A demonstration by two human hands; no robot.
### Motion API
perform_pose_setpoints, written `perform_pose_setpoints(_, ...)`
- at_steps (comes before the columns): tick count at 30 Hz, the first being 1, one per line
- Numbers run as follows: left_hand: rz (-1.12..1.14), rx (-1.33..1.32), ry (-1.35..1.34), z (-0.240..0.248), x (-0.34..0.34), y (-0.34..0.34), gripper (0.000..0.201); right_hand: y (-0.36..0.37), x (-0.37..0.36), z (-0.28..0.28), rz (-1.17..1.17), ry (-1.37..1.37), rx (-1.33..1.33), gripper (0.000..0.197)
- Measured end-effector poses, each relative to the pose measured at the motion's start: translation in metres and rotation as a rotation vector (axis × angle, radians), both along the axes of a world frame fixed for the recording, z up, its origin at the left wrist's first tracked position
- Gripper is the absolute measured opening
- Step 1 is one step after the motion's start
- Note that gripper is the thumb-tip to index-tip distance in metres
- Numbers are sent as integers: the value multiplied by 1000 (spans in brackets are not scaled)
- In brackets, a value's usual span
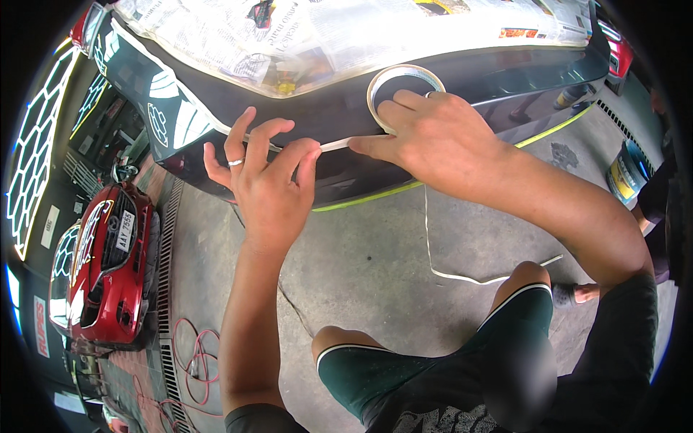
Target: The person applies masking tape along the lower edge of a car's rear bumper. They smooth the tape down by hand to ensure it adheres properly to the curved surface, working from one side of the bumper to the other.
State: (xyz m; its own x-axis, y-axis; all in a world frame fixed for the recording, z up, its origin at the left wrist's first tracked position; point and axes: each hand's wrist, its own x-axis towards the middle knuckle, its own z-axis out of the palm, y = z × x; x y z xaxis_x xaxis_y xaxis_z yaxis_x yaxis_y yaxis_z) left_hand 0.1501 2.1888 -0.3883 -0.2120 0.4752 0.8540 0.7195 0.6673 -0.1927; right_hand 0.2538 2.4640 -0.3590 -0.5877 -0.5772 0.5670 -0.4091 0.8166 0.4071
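A roll of masking tape (374, 90) hangs from my right hand (444, 141), whose fingers curl over its ring. From it a short strip of tape (336, 145) runs taut to my left hand (271, 169), where thumb and forefinger pinch its end. The other fingers of the left hand are spread, and a ring is on one of them. Both hands are just above the edge of a dark car panel (332, 108). Newspaper (317, 43), taped along its border, covers the panel's middle. Pale tape also lines the edge by the left headlight area.
A red car (108, 267) stands at the left beyond a floor grate (170, 289). A red hose (196, 353) coils on the concrete. A loose pale strip (462, 276) lies near my knees. At the right are a bucket (626, 173) and another person's foot (576, 294).
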Motion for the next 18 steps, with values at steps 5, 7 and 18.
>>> perform_pose_setpoints(5, 37, -34, -32, 4, 3, 5, 15, -1, 2, 1, -14, -4, 9, 44)
perform_pose_setpoints(7, 24, -13, -4, 1, 2, 21, 26, 0, 2, 1, -18, 1, 26, 44)
perform_pose_setpoints(18, 159, -24, 202, 26, -15, -38, 77, 4, 6, -5, -70, 20, 64, 53)
